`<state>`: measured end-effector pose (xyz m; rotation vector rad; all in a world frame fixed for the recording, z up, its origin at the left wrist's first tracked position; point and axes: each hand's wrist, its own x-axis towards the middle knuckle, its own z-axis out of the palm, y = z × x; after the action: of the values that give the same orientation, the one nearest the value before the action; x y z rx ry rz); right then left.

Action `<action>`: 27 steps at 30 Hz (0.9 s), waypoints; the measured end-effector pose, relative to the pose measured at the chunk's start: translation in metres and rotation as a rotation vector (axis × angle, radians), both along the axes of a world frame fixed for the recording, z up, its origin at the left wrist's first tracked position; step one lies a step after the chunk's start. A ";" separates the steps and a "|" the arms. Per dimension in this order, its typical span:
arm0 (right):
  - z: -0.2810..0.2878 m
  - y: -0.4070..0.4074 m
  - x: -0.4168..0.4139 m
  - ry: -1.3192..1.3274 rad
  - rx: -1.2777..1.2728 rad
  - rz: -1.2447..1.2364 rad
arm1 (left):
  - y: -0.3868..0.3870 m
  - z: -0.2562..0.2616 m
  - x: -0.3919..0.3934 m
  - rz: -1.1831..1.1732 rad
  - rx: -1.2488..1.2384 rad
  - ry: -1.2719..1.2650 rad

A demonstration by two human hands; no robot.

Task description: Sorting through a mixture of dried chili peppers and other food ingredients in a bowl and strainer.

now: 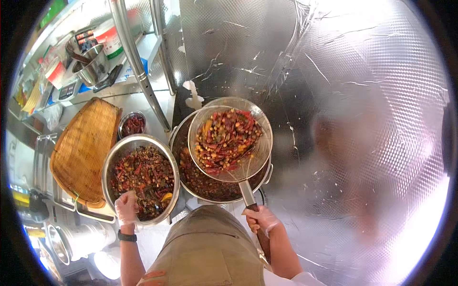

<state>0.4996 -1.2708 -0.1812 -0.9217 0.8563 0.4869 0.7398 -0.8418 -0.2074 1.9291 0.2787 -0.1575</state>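
My right hand (263, 218), in a clear plastic glove, is closed on the handle of a wire mesh strainer (247, 162). Dried red chillies and round spices (227, 139) fill the strainer, which is over a large metal pot (265, 178) with a dark red mix inside. In a like glove, my left hand (127, 207) is at the near left rim of a steel bowl (176, 171); its fingers are bent, and whether they grip the rim or something else cannot be seen. That bowl holds chillies, spices and a yellow piece (166, 197).
Left of the bowl lies a woven bamboo tray (84, 153); a small metal bowl of red chillies (132, 125) is behind it. Metal posts (143, 82) rise beside a shelf with a steel pot (93, 68) and a scale (68, 92). Foil-like sheeting covers the wall behind and right.
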 end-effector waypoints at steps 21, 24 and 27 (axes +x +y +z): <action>0.010 0.003 -0.025 -0.057 0.222 -0.034 | -0.041 0.016 -0.002 -0.078 -0.085 0.072; -0.040 -0.003 -0.028 -0.037 0.101 0.065 | -0.048 0.008 -0.004 -0.082 -0.148 0.087; -0.062 -0.007 -0.022 0.088 0.077 0.015 | -0.057 0.016 -0.011 -0.036 -0.118 0.049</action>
<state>0.4774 -1.2775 -0.2427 -0.8418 0.9047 0.5733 0.7287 -0.8985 -0.1915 1.8159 0.2612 -0.2403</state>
